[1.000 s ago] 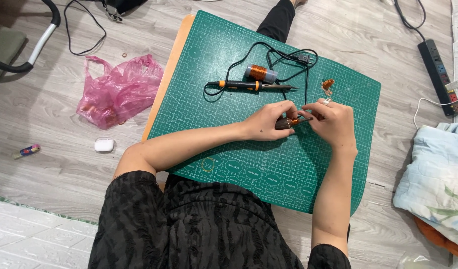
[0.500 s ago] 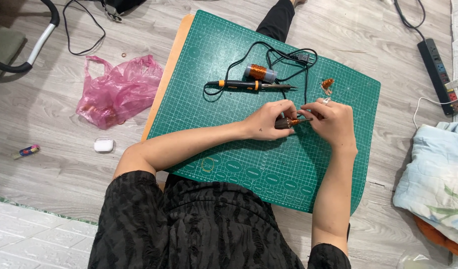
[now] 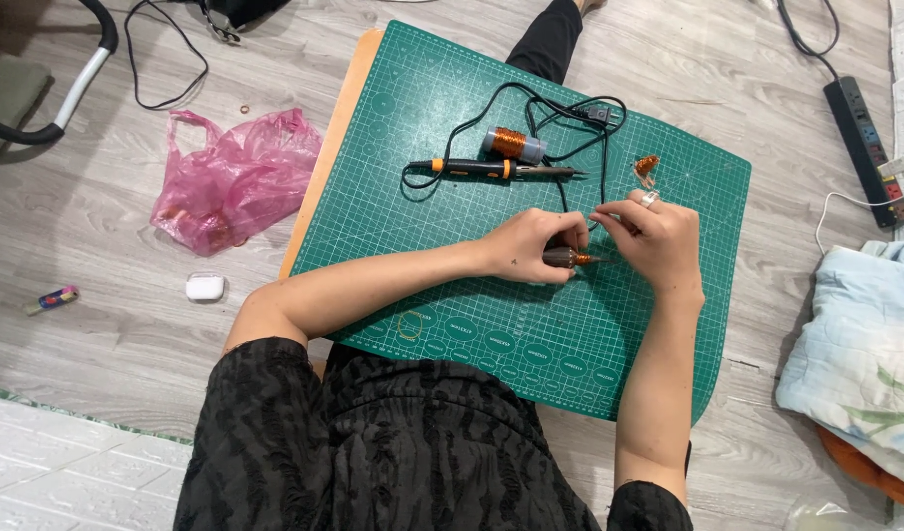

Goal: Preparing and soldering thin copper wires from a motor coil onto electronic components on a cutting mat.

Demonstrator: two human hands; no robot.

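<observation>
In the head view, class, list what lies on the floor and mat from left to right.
Small colourful object → white case → pink plastic bag → green cutting mat → copper wire spool → black power strip.

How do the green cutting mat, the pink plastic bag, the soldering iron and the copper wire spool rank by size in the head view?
1. green cutting mat
2. pink plastic bag
3. soldering iron
4. copper wire spool
All lie at similar depth, so the order looks reliable.
</observation>
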